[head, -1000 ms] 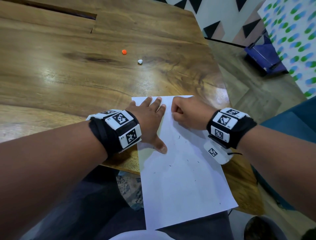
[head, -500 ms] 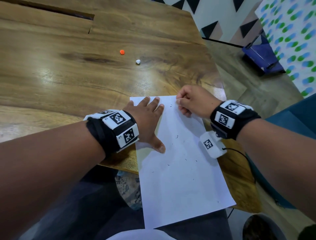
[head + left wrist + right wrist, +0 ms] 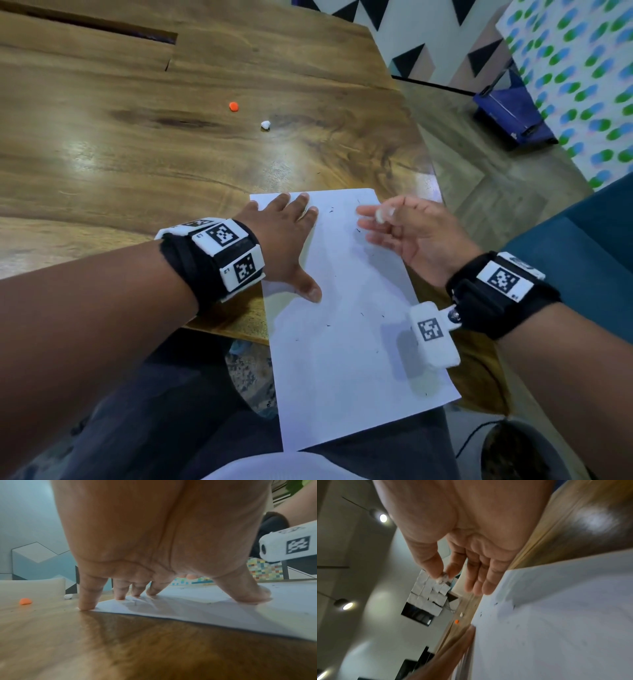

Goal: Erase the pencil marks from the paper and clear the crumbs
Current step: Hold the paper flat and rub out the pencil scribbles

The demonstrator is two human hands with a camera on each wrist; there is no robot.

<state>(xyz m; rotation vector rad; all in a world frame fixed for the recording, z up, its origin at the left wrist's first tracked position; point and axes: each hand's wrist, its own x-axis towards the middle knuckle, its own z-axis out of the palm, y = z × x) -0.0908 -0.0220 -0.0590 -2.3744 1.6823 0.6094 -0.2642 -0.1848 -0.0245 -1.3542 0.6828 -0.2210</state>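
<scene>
A white sheet of paper (image 3: 346,329) lies on the wooden table (image 3: 137,164), its near end hanging over the edge. Small dark crumbs (image 3: 361,313) are scattered over the sheet. My left hand (image 3: 287,240) presses flat on the paper's far left corner, fingers spread, as the left wrist view shows with the fingertips (image 3: 120,596) on the sheet (image 3: 223,609). My right hand (image 3: 407,229) hovers above the paper's far right part, side-on. Its thumb and forefinger pinch a small white eraser (image 3: 380,216), also visible as a whitish lump (image 3: 443,578). The other fingers (image 3: 479,582) are straight.
A small orange bit (image 3: 233,106) and a small white bit (image 3: 265,125) lie farther back on the table. The table's right edge (image 3: 435,192) runs close by my right hand, with floor and a teal seat (image 3: 582,260) beyond. My lap lies under the paper's near end.
My right hand has lifted off the paper's top edge, turned side-on and drawn right, still with the eraser. The left hand stays pressed on the sheet.
</scene>
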